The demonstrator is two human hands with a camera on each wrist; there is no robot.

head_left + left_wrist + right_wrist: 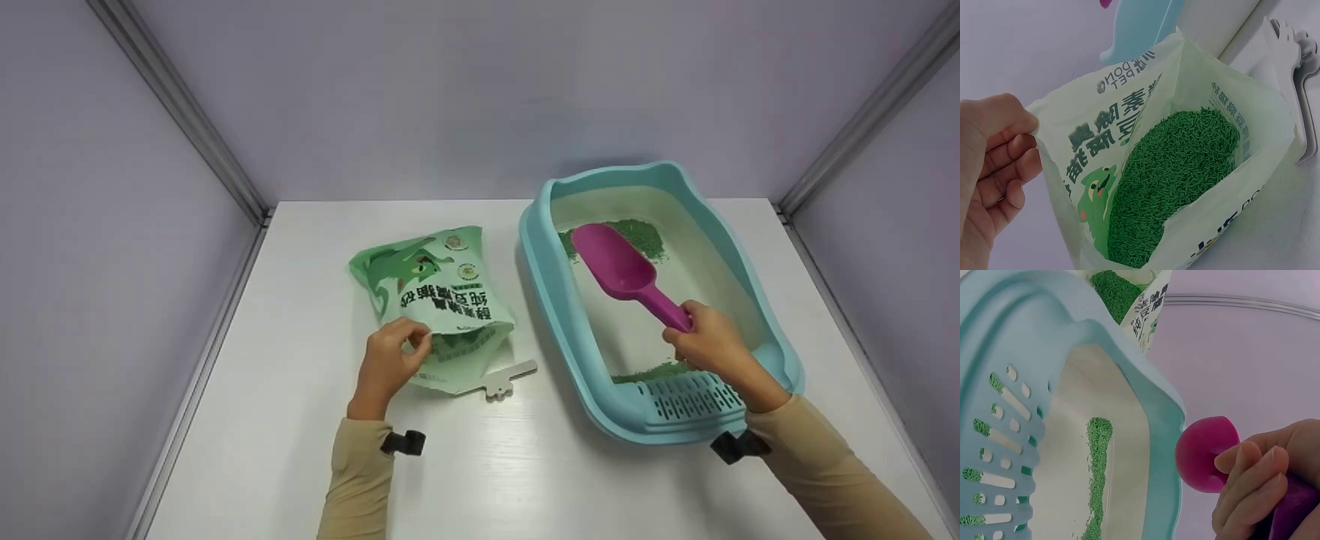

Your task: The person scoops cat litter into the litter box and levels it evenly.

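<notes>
My left hand pinches the upper edge of the mouth of a green cat litter bag lying on the table. In the left wrist view, the open bag holds green litter pellets. My right hand grips the handle of a magenta scoop, held above a light-blue litter box. No pellets show in the scoop's bowl. Inside the box, one patch of green pellets lies at the far end and a strip at the near end.
A whitish bag clip lies on the white table, close to the bag's near edge. The litter box has a slotted step at its near end. Walls stand behind and on both sides.
</notes>
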